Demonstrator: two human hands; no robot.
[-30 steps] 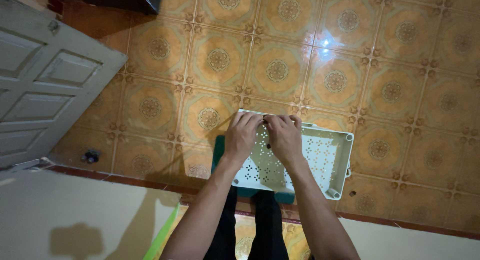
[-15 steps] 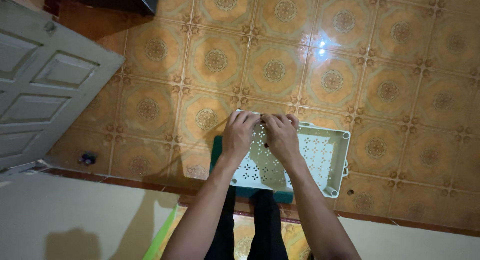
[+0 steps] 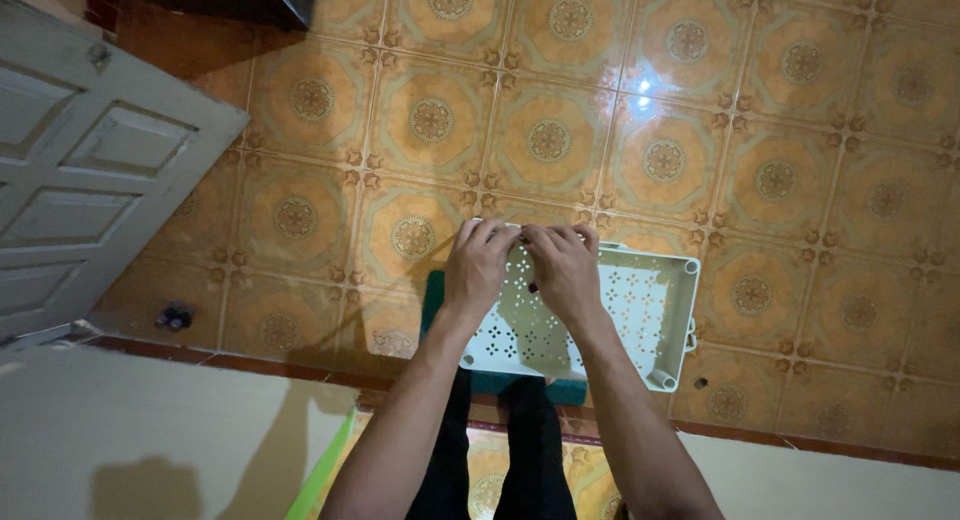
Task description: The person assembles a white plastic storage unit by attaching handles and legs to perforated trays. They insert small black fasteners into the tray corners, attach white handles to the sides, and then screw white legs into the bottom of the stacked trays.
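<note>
Above a glossy floor [image 3: 640, 130] of orange patterned tiles, a person's two bare hands meet on the far rim of a pale perforated plastic basket [image 3: 640, 310], which sits on a dark green block [image 3: 436, 298] at the floor's near edge. A grey panelled door [image 3: 90, 170] stands open at the left edge, and a pale wall [image 3: 180, 430] runs below. The basket looks light, stiff and thin-walled, likely a little springy, best gripped along its thick rim. The left hand [image 3: 478, 270] and right hand [image 3: 565, 272] both curl over that rim, fingers closed upon it. A small dark object [image 3: 175, 318] lies by the door.
</note>
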